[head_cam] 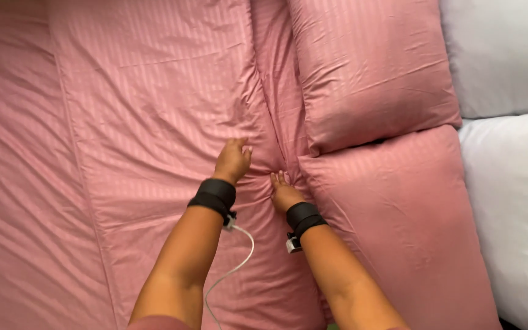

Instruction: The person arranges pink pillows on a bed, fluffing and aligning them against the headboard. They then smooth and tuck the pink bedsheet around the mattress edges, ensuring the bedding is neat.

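Observation:
A pink striped duvet (154, 104) lies spread over the bed. My left hand (233, 160) rests on it with fingers curled down into the fabric, where small folds gather. My right hand (283, 192) presses flat on the cover beside the edge of the near pink pillow (398, 214). Both wrists wear black bands; a white cable (239, 263) hangs from the left one. I cannot tell whether either hand pinches the cloth.
A second pink pillow (368, 67) lies beyond the near one. Two white pillows (508, 183) lie at the right edge. A pink sheet (13, 183) with diagonal creases covers the left side of the bed.

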